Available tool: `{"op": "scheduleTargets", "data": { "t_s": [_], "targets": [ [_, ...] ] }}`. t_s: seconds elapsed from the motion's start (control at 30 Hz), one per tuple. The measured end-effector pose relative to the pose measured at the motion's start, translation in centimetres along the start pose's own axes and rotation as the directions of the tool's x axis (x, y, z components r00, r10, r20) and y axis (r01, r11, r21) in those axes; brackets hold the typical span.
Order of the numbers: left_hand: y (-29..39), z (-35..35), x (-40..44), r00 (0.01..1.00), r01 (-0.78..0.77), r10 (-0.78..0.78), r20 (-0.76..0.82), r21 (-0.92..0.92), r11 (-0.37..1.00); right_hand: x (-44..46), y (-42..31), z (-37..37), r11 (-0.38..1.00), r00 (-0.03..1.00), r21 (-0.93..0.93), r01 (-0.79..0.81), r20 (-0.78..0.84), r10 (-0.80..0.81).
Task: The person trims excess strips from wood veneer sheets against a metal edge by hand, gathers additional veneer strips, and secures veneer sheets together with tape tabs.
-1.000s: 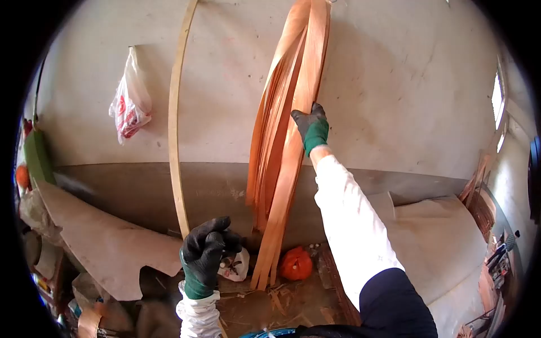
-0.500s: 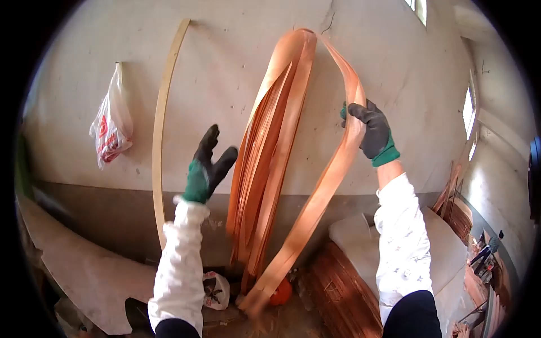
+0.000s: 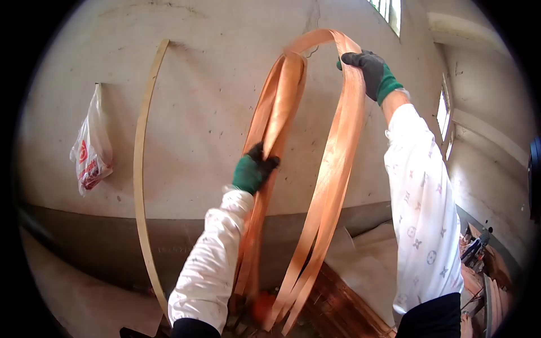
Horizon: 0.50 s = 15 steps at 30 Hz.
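Long, thin reddish-brown strips that look like wood veneer hang in a folded bundle (image 3: 287,84) against the wall. My left hand (image 3: 253,170), in a black and green glove, is closed around the bundle partway down, its fingertips partly hidden by the strips. Higher up on the right, my right hand (image 3: 369,72), gloved alike, grips a loop of strips (image 3: 345,135) between thumb and fingers. This loop arches over from the bundle's top and falls to the floor in several loose tails.
A white plastic bag (image 3: 93,152) hangs on the wall at left. Beside it leans a tall, curved pale strip (image 3: 141,169). Stacked reddish-brown boards (image 3: 338,298) lie low at right, near a pale sheet (image 3: 366,265). Scraps and tools clutter the far right (image 3: 479,253).
My right hand has risen, lifting its strips into a wider arch. My left hand has moved from open beside the bundle to closed around it. The camera view has shifted.
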<state>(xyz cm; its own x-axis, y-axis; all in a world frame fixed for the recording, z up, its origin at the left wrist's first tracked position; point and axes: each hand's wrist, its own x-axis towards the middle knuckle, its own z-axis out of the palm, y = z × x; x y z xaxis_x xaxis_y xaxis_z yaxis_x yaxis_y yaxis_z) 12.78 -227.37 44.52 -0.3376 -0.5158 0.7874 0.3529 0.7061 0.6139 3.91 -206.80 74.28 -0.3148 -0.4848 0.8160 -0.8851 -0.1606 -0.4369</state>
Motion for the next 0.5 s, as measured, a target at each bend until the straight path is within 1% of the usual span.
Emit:
{"op": "scheduleTargets", "data": {
  "t_s": [0.03,0.07,0.1,0.13,0.17,0.2,0.23,0.27,0.3,0.33,0.4,0.47,0.5],
  "targets": [
    [0.8,1.0,-0.7,1.000,-0.020,0.020,0.009,-0.009,1.000,0.3,-0.7,0.5,0.999,0.999,-0.045,-0.001,-0.033,0.000],
    [1.2,2.2,-1.3,1.000,-0.019,0.020,0.013,-0.051,0.999,0.3,-1.5,1.0,1.000,1.000,0.007,-0.002,-0.003,0.002],
    [1.7,3.3,-2.0,1.000,-0.019,0.020,0.018,-0.090,0.996,0.8,-1.6,1.5,0.999,0.999,-0.031,0.005,-0.048,-0.007],
    [1.4,4.9,-2.4,0.992,-0.105,0.101,-0.077,-0.038,0.994,2.0,-1.3,2.1,0.998,0.996,-0.070,0.009,-0.091,-0.016],
    [4.5,3.9,-3.5,0.999,0.023,-0.019,0.031,-0.134,0.991,3.5,-0.6,2.5,0.994,0.991,-0.108,0.014,-0.133,-0.028],
    [4.8,4.7,-3.7,1.000,-0.027,0.026,-0.008,-0.117,0.993,4.9,0.0,3.0,0.999,0.995,-0.036,0.021,-0.095,-0.025],
    [5.2,5.2,-3.8,0.996,-0.078,0.074,-0.046,-0.096,0.992,4.8,-0.7,3.5,0.995,0.989,-0.075,0.062,-0.127,-0.072],
    [5.4,5.5,-3.9,0.999,0.022,-0.017,0.051,-0.095,0.995,4.7,-1.3,4.2,0.988,0.981,-0.116,0.098,-0.156,-0.116],
    [5.6,5.9,-4.2,0.998,-0.055,0.055,0.000,-0.018,0.998,4.7,-1.8,4.9,0.979,0.970,-0.157,0.132,-0.184,-0.160],
    [6.0,6.3,-4.4,0.998,-0.069,0.069,-0.008,0.024,0.997,4.9,-2.2,5.1,0.983,0.972,-0.108,0.148,-0.166,-0.165],
    [6.6,6.9,-4.6,0.998,-0.065,0.066,-0.002,0.120,0.991,5.3,-3.0,5.7,0.978,0.963,-0.107,0.179,-0.185,-0.197],
    [6.6,7.1,-4.7,0.985,-0.163,0.171,-0.031,0.178,0.970,6.0,-3.3,5.8,0.968,0.952,-0.127,0.215,-0.197,-0.236],
    [6.5,7.3,-4.9,0.974,-0.207,0.221,-0.044,0.207,0.956,6.5,-3.3,5.8,0.957,0.946,-0.142,0.252,-0.171,-0.274]
  ]
}}
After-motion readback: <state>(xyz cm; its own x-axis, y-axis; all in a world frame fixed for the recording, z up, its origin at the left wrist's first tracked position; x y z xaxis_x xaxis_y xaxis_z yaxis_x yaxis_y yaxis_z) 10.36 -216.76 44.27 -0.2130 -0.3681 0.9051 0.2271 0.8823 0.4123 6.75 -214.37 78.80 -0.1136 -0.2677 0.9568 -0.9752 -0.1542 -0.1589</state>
